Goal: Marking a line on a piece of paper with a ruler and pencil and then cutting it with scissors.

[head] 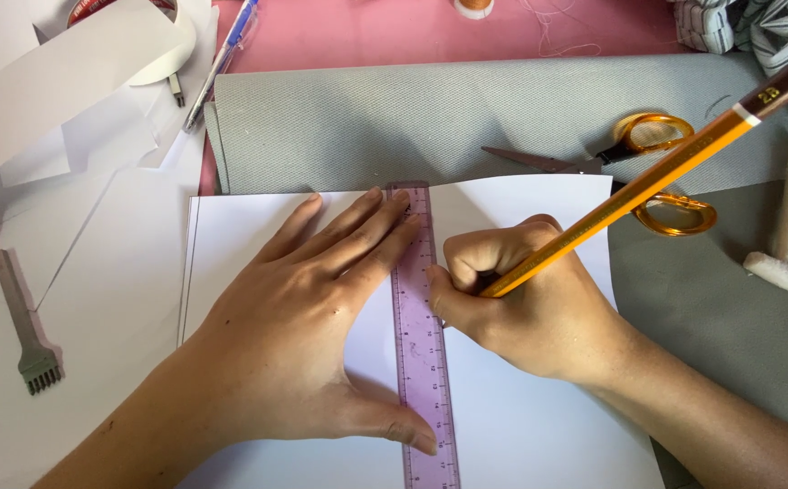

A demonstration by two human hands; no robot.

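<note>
Pink tabletop (367, 32) shows at the far edge of a cluttered workspace, with a grey fabric sheet (412, 118) spread over it and a white sheet of paper (520, 426) lying on top, directly under both hands. Left hand (308, 312) lies flat and spread, fingertips and thumb bearing on the left edge of a translucent purple ruler (423, 362), seemingly to pin it against slipping. Just right of the ruler, the right hand (520, 303) is clenched around a yellow pencil (638, 186), tip hidden at the ruler's edge; orange-handled scissors (656, 172) lie beyond it.
</note>
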